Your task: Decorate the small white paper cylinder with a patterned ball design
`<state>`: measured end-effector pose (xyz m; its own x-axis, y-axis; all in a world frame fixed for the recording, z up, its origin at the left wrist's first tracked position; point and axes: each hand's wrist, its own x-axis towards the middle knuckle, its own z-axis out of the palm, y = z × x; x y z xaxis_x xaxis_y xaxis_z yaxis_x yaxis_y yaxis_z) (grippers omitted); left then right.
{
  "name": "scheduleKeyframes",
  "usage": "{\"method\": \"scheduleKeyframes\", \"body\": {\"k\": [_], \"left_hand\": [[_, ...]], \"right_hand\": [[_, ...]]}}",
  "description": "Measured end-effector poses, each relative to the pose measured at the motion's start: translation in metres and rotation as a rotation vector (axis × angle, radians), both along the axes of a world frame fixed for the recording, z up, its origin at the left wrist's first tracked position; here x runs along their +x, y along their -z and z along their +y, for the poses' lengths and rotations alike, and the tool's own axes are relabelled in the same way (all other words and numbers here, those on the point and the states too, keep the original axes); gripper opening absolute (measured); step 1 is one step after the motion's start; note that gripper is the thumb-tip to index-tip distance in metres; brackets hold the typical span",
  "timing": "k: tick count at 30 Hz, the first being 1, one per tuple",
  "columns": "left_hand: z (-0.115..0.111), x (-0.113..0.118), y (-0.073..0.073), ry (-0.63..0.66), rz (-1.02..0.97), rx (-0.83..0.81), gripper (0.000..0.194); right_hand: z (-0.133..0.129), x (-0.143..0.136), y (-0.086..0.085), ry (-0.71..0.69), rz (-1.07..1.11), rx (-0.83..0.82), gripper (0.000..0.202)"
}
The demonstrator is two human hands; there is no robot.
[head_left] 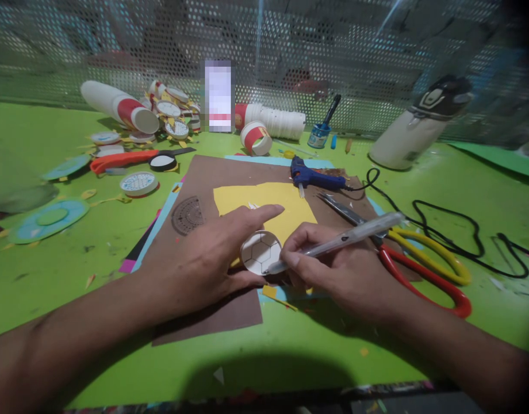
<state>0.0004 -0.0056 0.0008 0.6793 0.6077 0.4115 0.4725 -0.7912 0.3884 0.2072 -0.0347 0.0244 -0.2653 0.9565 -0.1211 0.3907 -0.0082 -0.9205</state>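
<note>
A round white disc [261,252] bears a dark pattern of hexagon lines. My left hand [219,244] grips its left side between thumb and fingers. My right hand [322,259] is closed on a clear pen [351,234], whose tip touches the lower part of the disc. Yellow paper [264,198] lies behind the disc on brown sheets [210,172]. Scissors [394,247] with one red and one yellow handle lie to the right of my right hand.
A blue glue gun [316,177] with a black cord lies behind the scissors. Paper cups [277,122], a phone [219,95], an ink bottle [319,135] and a white bottle [402,135] are at the back. An orange cutter [124,160] and decorated discs [139,184] lie left.
</note>
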Motion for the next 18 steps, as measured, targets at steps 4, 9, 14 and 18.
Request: {"method": "scheduleKeyframes", "body": {"k": [4,9,14,18], "left_hand": [[0.0,0.0,0.001,0.001,-0.005,-0.009,0.074],[0.002,-0.001,0.004,-0.006,-0.025,-0.033,0.078],[0.001,-0.002,0.004,-0.048,-0.002,-0.098,0.081],[-0.001,0.0,0.0,-0.001,-0.045,-0.116,0.072]], "right_hand": [[0.0,0.003,0.001,-0.003,0.027,-0.024,0.009],[0.003,0.014,0.007,0.089,0.308,0.032,0.016],[0.008,0.019,0.01,0.24,0.274,0.256,0.018],[0.01,0.019,0.011,0.2,0.043,0.249,0.031]]}}
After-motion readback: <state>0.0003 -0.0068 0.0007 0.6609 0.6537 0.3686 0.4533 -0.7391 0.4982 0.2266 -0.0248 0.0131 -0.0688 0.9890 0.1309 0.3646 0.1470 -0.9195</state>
